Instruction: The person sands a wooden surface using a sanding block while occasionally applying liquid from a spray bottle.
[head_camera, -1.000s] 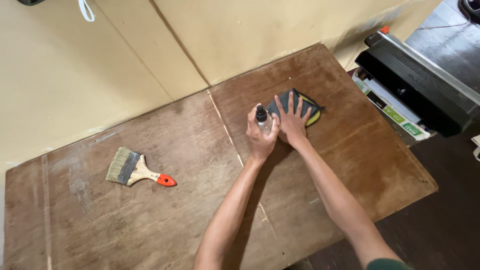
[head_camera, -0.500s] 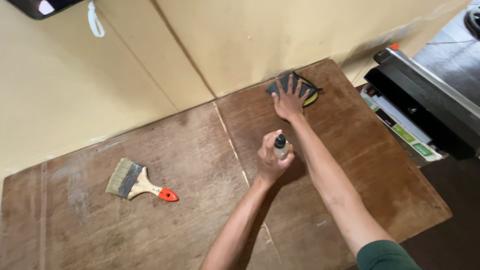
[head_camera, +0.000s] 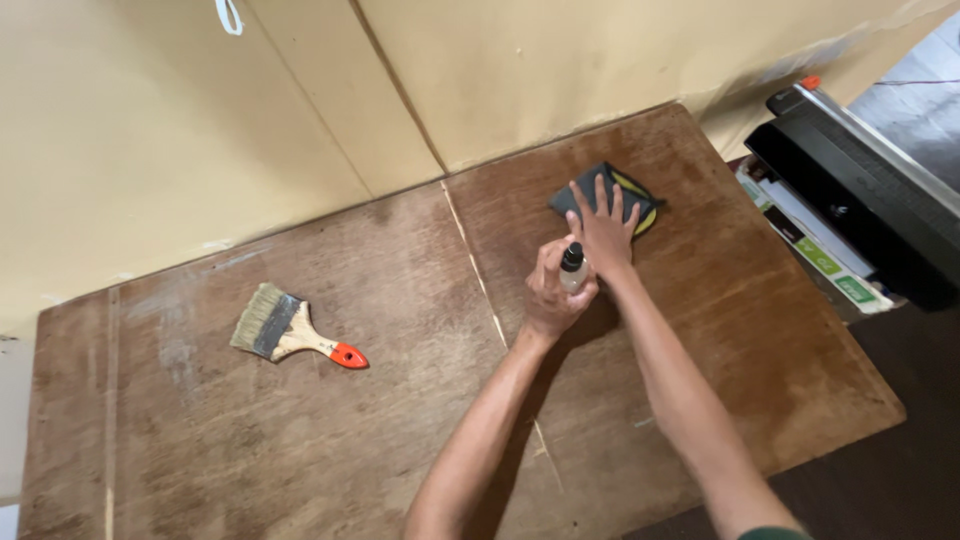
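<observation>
My left hand (head_camera: 553, 292) grips a small clear spray bottle (head_camera: 572, 270) with a black cap, held upright just above the brown wooden table (head_camera: 300, 440). My right hand (head_camera: 603, 228) lies flat, fingers spread, on a dark grey pad with a yellow edge (head_camera: 630, 196) near the table's far right part. The bottle sits right beside my right wrist, its cap pointing toward the pad.
A wide paintbrush (head_camera: 292, 331) with a pale wooden handle and orange tip lies on the table's left half. A beige wall (head_camera: 300, 90) runs along the far edge. A black machine (head_camera: 870, 200) and stacked boxes (head_camera: 815, 250) stand off the table's right side.
My right hand slid the pad away toward the wall and then back toward me. My left hand drew the bottle back, then brought it close to my right wrist again.
</observation>
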